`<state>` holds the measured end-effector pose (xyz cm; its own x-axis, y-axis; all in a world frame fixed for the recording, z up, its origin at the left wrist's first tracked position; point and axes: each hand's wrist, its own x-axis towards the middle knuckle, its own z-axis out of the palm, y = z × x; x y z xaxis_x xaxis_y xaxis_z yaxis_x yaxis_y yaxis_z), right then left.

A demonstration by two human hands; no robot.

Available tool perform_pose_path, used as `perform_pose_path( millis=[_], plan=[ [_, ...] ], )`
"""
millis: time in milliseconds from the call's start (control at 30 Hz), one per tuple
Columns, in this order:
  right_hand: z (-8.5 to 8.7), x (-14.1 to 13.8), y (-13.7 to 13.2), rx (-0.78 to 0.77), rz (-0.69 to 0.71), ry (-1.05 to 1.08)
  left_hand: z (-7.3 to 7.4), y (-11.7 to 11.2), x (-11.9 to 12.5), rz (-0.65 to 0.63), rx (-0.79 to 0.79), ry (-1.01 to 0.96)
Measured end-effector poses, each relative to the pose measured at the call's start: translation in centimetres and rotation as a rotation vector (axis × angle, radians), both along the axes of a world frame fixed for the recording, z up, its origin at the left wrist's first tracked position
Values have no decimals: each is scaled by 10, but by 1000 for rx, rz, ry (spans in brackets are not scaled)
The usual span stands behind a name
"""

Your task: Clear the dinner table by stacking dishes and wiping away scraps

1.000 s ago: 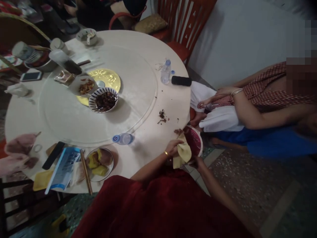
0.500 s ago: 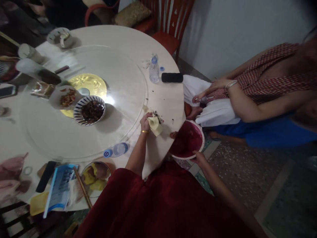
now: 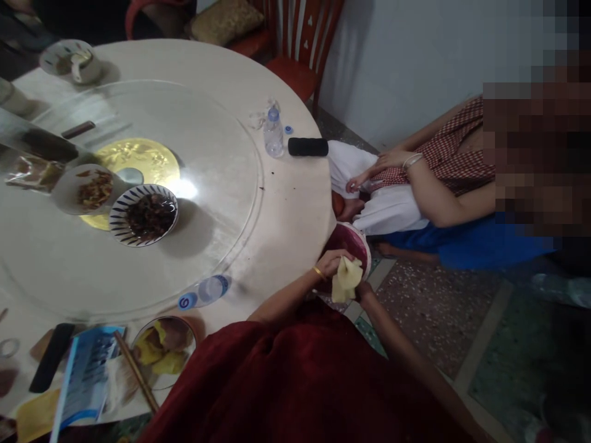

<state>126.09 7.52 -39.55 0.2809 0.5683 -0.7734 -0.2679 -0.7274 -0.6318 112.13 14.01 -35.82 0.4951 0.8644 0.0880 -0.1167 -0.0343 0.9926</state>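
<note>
My left hand (image 3: 333, 263), with a gold bracelet at its wrist, is closed on a pale yellow cloth (image 3: 347, 282). It holds the cloth over a basin with a red inside (image 3: 349, 239) and a white rim, just past the table's edge. My right hand (image 3: 364, 291) is at the basin's near rim, its fingers partly hidden behind the cloth. The round white table (image 3: 290, 221) lies to the left of both hands, with a few dark crumbs on it beyond them.
On the table stand two water bottles (image 3: 274, 135) (image 3: 205, 291), a black case (image 3: 308, 147), a striped bowl of dark food (image 3: 144, 215) and a glass bowl of peels (image 3: 161, 347). A seated person (image 3: 429, 178) is close on the right.
My left hand has moved right with the cloth, from the tabletop to over the basin. The pile of dark scraps beside the cloth has left the tabletop. My right hand stays at the basin.
</note>
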Motion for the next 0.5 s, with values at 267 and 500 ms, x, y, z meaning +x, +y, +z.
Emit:
perform_pose_path(
  millis=[267,500],
  plan=[
    [2,7,-7,-7,-21,-2,80,78,-132,647,225,0],
    [-1,2,-2,-14,-31,19,68,142,-185,1059,342,364]
  ],
)
